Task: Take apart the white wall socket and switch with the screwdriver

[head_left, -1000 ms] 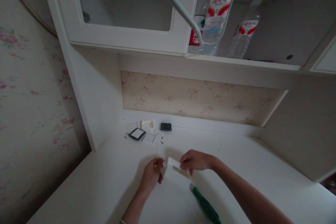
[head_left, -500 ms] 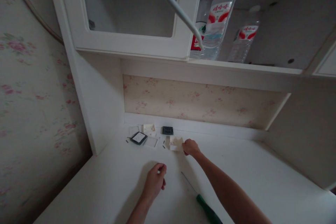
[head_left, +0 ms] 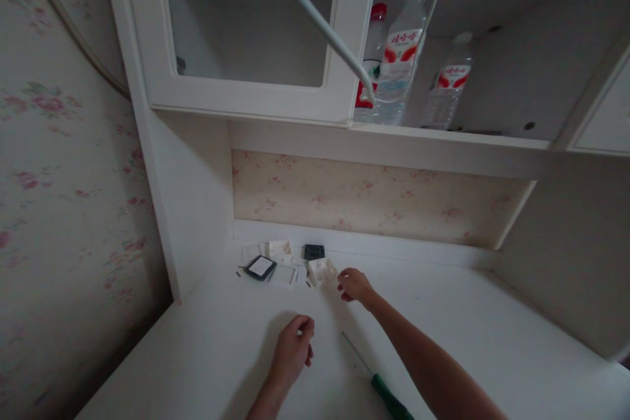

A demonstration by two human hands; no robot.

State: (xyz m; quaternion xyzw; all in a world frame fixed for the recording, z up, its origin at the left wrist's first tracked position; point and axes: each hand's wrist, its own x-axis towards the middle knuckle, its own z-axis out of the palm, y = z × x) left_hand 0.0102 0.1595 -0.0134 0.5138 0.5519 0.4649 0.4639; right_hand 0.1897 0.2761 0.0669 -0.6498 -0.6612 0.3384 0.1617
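Observation:
My right hand (head_left: 352, 285) reaches forward over the white desk (head_left: 467, 335), fingers loosely bent and holding nothing. Its fingertips sit just right of a small white box-shaped plastic part (head_left: 320, 270). My left hand (head_left: 292, 352) rests nearer to me, fingers curled into a pinch around something small that I cannot make out. A screwdriver with a green handle (head_left: 388, 401) lies on the desk between my forearms, its thin shaft pointing toward the back.
Near the back wall lie a black-framed panel (head_left: 260, 267), a small black part (head_left: 314, 251), a white part (head_left: 279, 249), a pale flat plate (head_left: 286, 274) and tiny screws. Above, water bottles (head_left: 399, 56) stand on a shelf beside a glass cabinet door (head_left: 246, 20). A white cable (head_left: 319, 20) hangs across.
My right hand carried the white part from between both hands to the back of the desk, set it down and let go. My left hand stayed put, still pinched.

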